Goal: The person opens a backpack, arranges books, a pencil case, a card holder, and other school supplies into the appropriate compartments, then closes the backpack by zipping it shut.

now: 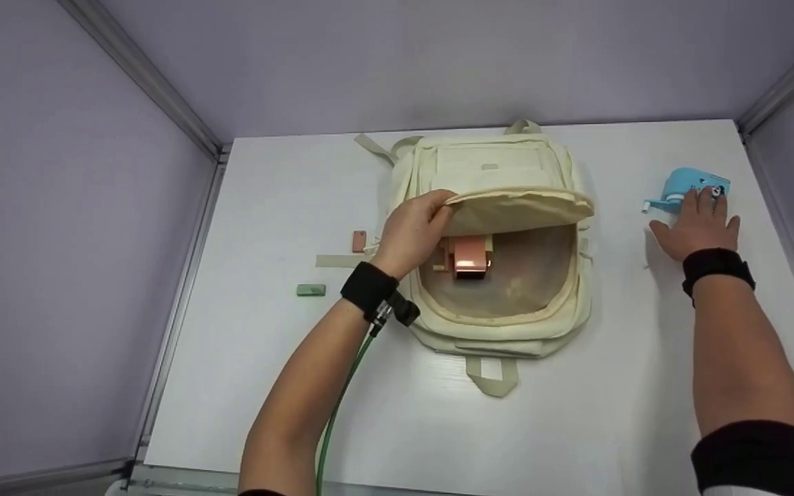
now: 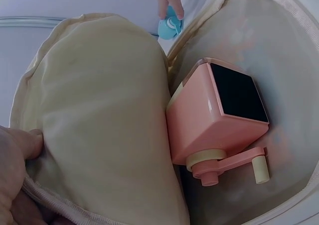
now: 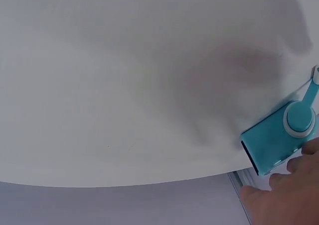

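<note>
A cream backpack (image 1: 500,337) lies on the table with its main pocket unzipped. My left hand (image 1: 414,231) pinches the edge of the raised flap (image 2: 99,110) between thumb and fingers. Inside the pocket sits a pink crank pencil sharpener (image 2: 204,113), its crank and cream knob showing in the left wrist view. To the right of the bag, my right hand (image 1: 700,227) reaches with fingers spread over a blue crank pencil sharpener (image 1: 679,180). Its fingertips overlap the near side of the sharpener, and the crank points left.
Left of the backpack lie a small pink block (image 1: 359,241) and a small green block (image 1: 311,290), near a loose strap (image 1: 338,261). A green cable (image 1: 331,420) runs along my left forearm. Grey panels (image 1: 438,62) stand around the white table (image 1: 245,386).
</note>
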The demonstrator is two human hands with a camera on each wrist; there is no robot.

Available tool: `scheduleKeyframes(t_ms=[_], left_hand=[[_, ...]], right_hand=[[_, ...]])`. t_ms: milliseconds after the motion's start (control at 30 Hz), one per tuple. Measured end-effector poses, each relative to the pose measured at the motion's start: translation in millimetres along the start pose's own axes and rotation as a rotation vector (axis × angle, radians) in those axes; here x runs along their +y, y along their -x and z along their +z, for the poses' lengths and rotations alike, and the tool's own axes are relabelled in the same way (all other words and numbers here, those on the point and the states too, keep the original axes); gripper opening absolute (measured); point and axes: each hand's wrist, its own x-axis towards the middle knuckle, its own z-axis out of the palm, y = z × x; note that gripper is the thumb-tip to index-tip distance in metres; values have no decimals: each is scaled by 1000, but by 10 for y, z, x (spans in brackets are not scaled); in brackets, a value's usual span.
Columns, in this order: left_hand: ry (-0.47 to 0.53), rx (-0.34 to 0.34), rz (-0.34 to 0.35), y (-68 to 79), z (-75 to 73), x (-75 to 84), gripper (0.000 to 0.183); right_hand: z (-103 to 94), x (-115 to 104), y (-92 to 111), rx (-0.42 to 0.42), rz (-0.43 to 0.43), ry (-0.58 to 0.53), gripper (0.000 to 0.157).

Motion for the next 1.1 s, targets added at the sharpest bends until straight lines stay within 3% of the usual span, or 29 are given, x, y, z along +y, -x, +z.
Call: scheduleKeyframes(t_ms=[133, 333, 533, 800, 900, 1000, 1100], left_hand=[[1, -20, 5, -7, 28, 34, 25], [-8, -18, -6, -3, -10, 44, 24], [-30, -5, 9, -15, -46, 35, 23], [-17, -9, 10, -40, -46, 16, 23], [-30, -1, 18, -56, -39, 9, 23], [-28, 2, 13, -68, -34, 1, 23], [-22, 7, 7, -77, -35, -5, 22]], right_hand=[[-39, 60, 91, 17, -21, 2, 82], [-25, -54, 179, 117, -66, 29, 65], [144, -172, 272, 215, -36, 11, 60], [385, -303, 460, 335, 1, 152, 58], [476, -336, 581, 409, 6, 136, 55], [579, -345, 697, 535, -38, 130, 46], [657, -359, 794, 608, -67, 88, 40]])
